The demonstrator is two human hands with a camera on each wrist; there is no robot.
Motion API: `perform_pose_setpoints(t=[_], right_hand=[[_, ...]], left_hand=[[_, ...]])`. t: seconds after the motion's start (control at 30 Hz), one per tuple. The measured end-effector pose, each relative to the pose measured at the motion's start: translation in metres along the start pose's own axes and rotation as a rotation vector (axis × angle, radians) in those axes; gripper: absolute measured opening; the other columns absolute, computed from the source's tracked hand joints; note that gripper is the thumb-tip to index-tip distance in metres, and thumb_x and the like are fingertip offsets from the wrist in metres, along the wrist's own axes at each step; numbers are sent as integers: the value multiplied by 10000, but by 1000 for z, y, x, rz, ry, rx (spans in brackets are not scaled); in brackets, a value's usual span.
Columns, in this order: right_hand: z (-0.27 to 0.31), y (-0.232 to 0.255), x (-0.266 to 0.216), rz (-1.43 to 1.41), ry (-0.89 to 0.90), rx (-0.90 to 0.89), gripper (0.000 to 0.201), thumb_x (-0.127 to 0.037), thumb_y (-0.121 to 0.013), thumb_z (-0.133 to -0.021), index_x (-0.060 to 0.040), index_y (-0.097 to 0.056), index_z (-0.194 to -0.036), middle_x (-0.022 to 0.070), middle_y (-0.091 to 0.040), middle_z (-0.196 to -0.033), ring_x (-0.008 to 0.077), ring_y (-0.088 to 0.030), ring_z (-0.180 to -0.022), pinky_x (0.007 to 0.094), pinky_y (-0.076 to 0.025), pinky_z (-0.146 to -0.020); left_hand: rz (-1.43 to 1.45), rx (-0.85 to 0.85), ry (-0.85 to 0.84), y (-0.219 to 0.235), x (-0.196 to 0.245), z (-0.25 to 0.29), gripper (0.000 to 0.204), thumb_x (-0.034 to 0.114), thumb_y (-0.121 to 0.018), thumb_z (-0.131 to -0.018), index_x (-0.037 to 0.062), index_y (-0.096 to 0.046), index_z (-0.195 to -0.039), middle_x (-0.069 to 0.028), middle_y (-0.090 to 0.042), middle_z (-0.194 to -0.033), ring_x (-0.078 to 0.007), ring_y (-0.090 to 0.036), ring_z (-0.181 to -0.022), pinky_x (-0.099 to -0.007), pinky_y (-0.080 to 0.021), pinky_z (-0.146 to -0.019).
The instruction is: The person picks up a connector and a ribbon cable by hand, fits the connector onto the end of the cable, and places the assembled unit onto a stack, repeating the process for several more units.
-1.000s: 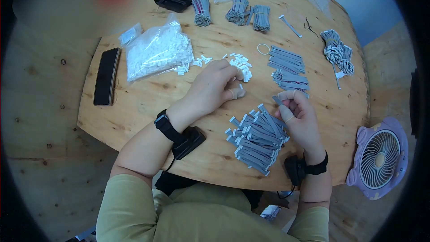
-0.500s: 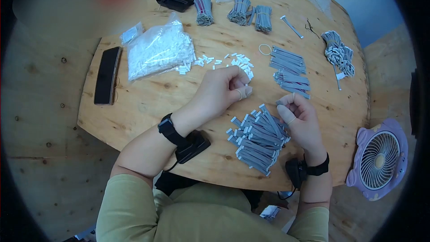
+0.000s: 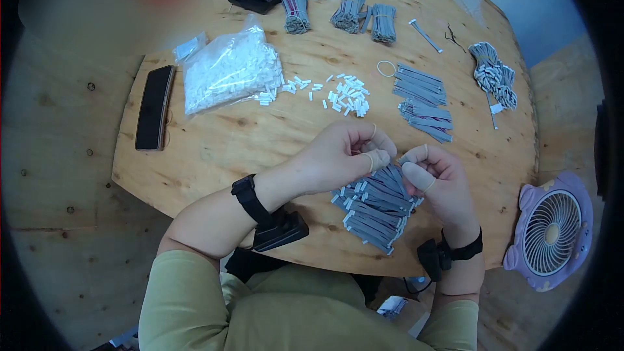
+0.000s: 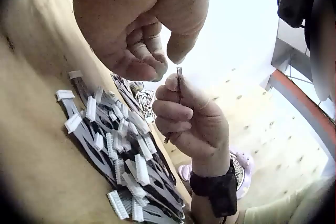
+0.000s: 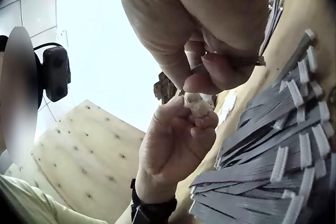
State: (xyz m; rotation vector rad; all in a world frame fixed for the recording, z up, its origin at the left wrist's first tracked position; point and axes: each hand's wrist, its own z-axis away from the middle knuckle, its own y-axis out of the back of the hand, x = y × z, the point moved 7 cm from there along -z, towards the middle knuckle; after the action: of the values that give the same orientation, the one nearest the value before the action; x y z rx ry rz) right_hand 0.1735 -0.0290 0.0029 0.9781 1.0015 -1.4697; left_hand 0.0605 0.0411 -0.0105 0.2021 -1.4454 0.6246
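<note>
While our right hand [image 3: 441, 181] pinches a cable [image 4: 179, 75] at the pile [image 3: 377, 218] near the table's [image 3: 221, 146] front edge, our left hand [image 3: 339, 159] curls beside it—contents unclear. Step, apparently: alignment—next, steady both tips.

Whether the left hand [image 3: 348, 155] holds anything is hidden by its fingers.

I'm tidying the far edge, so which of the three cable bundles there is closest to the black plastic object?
The leftmost bundle, just beside the black plastic object; the middle bundle and the rightmost bundle lie farther right, close together.
</note>
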Motion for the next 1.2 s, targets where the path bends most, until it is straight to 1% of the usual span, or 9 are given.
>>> perform_pose_setpoints(t=[0.1,0.3,0.4,0.7,0.8,0.9,1.0,1.1,1.2], right_hand=[[2,-1,-2,37,-14,5,102,-107,-575,-795,-25,-556,-854,-20,-540,-667,20,-482,-560,150,-380,-508],[3,-3,-1,9,-23,-10,117,-113,-581,-793,-23,-558,-864,-22,-545,-686,21,-483,-569,151,-381,-513],[3,-5,-1,-16,-16,-16,125,-117,-587,-791,-21,-557,-864,-20,-545,-698,24,-484,-577,154,-384,-521],[3,-4,-1,-22,-27,-14,137,-109,-596,-783,-21,-550,-878,-12,-559,-728,30,-496,-592,158,-400,-542],[3,-3,-2,-32,-34,0,145,-90,-605,-772,-21,-547,-886,-10,-562,-736,32,-506,-610,163,-412,-557],[2,-3,-1,-45,-14,-24,153,-76,-614,-760,-23,-546,-887,-8,-564,-741,34,-513,-624,167,-421,-568],[2,-4,-2,-48,-11,-10,136,-79,-602,-768,-26,-545,-880,-6,-566,-745,35,-511,-623,167,-421,-572],[1,-3,0,-34,-26,20,105,-90,-584,-782,-28,-541,-855,-14,-553,-718,33,-498,-604,162,-405,-554],[0,-1,2,-40,-9,25,85,-101,-570,-793,-33,-538,-832,-23,-532,-679,28,-473,-573,156,-379,-525]], left_hand=[[12,0,-3,-3,3,1,154,171,-558,-827,38,-573,-903,24,-561,-728,-23,-489,-621,-162,-393,-525],[51,-4,-78,-5,-4,0,158,138,-556,-825,6,-570,-910,-16,-592,-809,-44,-532,-728,-189,-441,-636],[61,-7,-71,-6,-3,1,160,130,-552,-827,-2,-569,-916,-30,-598,-839,-56,-540,-768,-203,-445,-686],[90,7,-103,-7,-4,0,151,136,-537,-836,7,-568,-908,-13,-589,-805,-41,-529,-726,-189,-439,-643],[53,21,-40,-6,-3,1,154,148,-532,-840,15,-568,-910,-3,-588,-785,-34,-526,-697,-181,-437,-617],[41,21,-39,-5,-3,1,157,155,-528,-844,21,-570,-914,3,-589,-772,-27,-520,-668,-171,-424,-579],[95,40,-87,-5,-7,-1,148,149,-528,-843,24,-569,-911,1,-588,-774,-22,-513,-666,-173,-413,-564],[86,21,-66,-7,-9,-1,148,140,-526,-843,18,-560,-920,-9,-583,-779,-29,-513,-681,-177,-414,-572],[179,-11,-132,-11,-5,-2,147,130,-528,-840,15,-550,-929,-22,-575,-780,-47,-517,-694,-184,-426,-600]])
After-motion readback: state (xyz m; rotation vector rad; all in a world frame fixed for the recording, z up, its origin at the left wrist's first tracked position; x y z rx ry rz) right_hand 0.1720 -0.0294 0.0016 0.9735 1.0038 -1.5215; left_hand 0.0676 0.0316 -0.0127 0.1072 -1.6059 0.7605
